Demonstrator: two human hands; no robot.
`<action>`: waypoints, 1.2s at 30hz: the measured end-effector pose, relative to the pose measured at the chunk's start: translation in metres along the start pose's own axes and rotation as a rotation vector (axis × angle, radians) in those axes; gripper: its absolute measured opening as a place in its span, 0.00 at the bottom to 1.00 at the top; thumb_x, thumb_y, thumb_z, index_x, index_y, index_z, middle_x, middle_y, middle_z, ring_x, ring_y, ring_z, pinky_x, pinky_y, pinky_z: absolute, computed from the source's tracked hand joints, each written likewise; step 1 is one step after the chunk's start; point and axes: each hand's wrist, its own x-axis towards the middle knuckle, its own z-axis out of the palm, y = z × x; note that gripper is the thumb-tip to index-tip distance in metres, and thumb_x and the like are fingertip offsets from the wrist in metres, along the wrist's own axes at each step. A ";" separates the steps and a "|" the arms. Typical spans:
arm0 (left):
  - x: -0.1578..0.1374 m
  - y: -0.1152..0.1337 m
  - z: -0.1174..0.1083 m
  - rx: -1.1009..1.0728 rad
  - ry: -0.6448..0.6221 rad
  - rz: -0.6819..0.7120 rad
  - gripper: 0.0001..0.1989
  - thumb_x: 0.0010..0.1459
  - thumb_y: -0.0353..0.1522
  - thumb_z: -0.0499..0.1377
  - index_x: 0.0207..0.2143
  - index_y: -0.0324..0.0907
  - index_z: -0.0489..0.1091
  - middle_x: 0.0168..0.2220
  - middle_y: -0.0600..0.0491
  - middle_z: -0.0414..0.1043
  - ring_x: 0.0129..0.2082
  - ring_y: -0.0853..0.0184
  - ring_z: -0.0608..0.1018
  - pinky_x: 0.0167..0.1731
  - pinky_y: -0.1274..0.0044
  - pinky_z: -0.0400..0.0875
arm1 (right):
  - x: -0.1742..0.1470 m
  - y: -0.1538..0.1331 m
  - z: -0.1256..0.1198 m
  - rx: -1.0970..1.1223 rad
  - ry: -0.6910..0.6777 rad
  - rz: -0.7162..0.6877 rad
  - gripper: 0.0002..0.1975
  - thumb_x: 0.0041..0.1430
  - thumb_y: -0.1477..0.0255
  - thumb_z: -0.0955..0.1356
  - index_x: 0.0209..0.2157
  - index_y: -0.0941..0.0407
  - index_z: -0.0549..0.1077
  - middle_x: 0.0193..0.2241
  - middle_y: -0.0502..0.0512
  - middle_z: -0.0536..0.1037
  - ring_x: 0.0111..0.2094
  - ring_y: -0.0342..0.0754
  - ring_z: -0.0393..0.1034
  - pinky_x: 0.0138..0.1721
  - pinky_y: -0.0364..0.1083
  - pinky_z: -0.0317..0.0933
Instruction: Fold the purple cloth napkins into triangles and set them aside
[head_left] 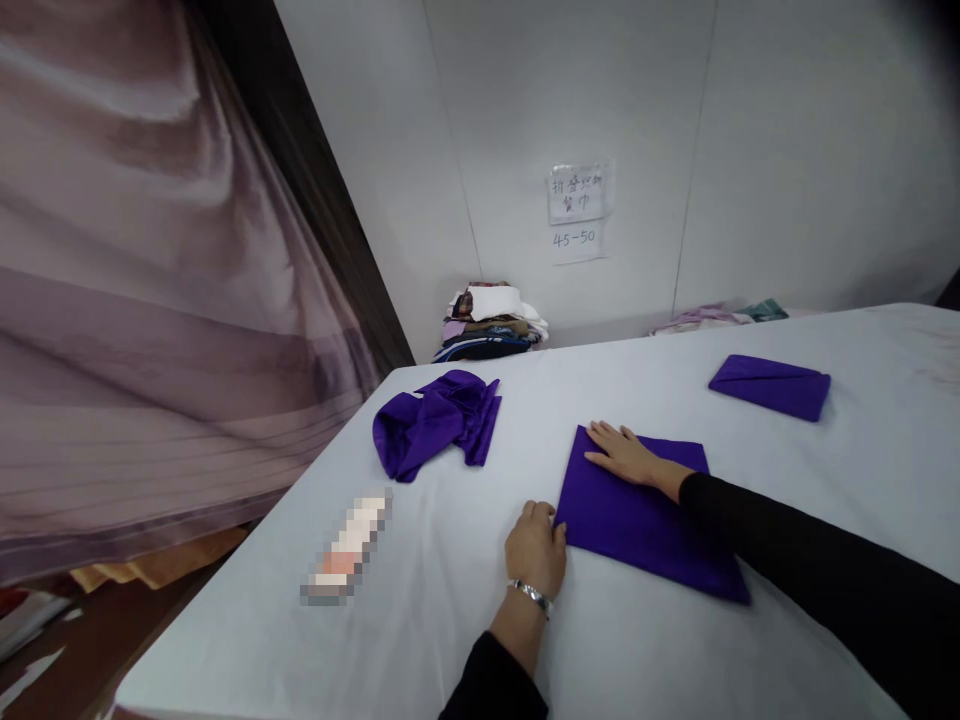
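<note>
A purple cloth napkin [645, 515], folded into a flat rectangle, lies in front of me on the white-covered table. My right hand [626, 455] rests flat on its far left part, fingers spread and nothing gripped. At the near left corner, my left hand [536, 550] has its fingers curled with thumb and fingertips on the napkin's edge; a bracelet [531, 596] circles that wrist. To the left sits a crumpled heap of purple cloth [435, 425]. Another purple napkin [772, 387], folded smaller, lies at the far right.
A blurred-out narrow object [349, 548] lies at the table's left side. Behind the far edge are a stack of folded clothes [491, 325] and more fabric [712, 317]. Handwritten paper signs [576, 210] hang on the wall. A pinkish curtain [165, 280] drapes at left.
</note>
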 end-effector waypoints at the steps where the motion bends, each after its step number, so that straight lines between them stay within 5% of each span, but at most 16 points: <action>1: 0.000 0.000 0.001 -0.006 0.009 -0.003 0.08 0.57 0.33 0.53 0.40 0.45 0.65 0.41 0.54 0.68 0.36 0.69 0.72 0.33 0.78 0.62 | -0.013 -0.004 0.001 0.020 -0.010 -0.016 0.34 0.59 0.51 0.53 0.61 0.57 0.52 0.62 0.61 0.48 0.62 0.55 0.36 0.59 0.60 0.34; 9: 0.016 0.011 0.000 0.108 -0.037 -0.002 0.10 0.57 0.38 0.52 0.36 0.42 0.67 0.39 0.51 0.68 0.39 0.65 0.73 0.36 0.75 0.63 | -0.139 -0.043 0.007 0.161 -0.132 -0.234 0.33 0.59 0.55 0.58 0.62 0.50 0.45 0.62 0.56 0.47 0.62 0.56 0.38 0.60 0.61 0.32; 15: 0.052 0.034 -0.002 0.082 -0.084 -0.032 0.14 0.55 0.39 0.54 0.38 0.40 0.69 0.44 0.44 0.69 0.43 0.59 0.73 0.40 0.72 0.64 | -0.178 -0.043 0.014 0.045 0.001 -0.140 0.27 0.60 0.69 0.58 0.61 0.50 0.51 0.60 0.56 0.56 0.60 0.54 0.48 0.57 0.61 0.44; 19: 0.081 0.045 0.001 0.033 -0.159 -0.101 0.15 0.51 0.39 0.57 0.37 0.39 0.70 0.42 0.43 0.73 0.42 0.59 0.75 0.37 0.74 0.66 | -0.184 -0.028 0.017 -0.040 0.098 -0.101 0.29 0.54 0.79 0.57 0.59 0.51 0.58 0.56 0.56 0.63 0.57 0.53 0.56 0.53 0.59 0.54; 24: 0.097 0.043 0.002 -0.042 -0.244 -0.177 0.12 0.45 0.39 0.62 0.29 0.39 0.72 0.34 0.44 0.76 0.36 0.59 0.77 0.30 0.76 0.67 | -0.184 -0.013 0.018 -0.085 0.203 -0.090 0.27 0.54 0.80 0.56 0.55 0.52 0.63 0.53 0.57 0.68 0.52 0.53 0.63 0.50 0.57 0.60; 31: 0.067 0.013 -0.011 -0.187 -0.142 -0.223 0.09 0.47 0.37 0.60 0.27 0.40 0.68 0.32 0.46 0.75 0.33 0.61 0.77 0.25 0.77 0.67 | -0.151 0.001 0.007 -0.087 0.200 -0.200 0.23 0.53 0.80 0.57 0.49 0.53 0.70 0.51 0.56 0.71 0.51 0.52 0.64 0.51 0.55 0.56; 36: 0.038 0.011 -0.005 -0.349 -0.113 -0.296 0.06 0.51 0.32 0.56 0.33 0.41 0.63 0.28 0.52 0.74 0.22 0.69 0.76 0.19 0.81 0.65 | -0.106 0.033 -0.020 -0.110 0.176 -0.182 0.20 0.54 0.78 0.58 0.44 0.50 0.73 0.47 0.53 0.74 0.50 0.50 0.64 0.56 0.53 0.45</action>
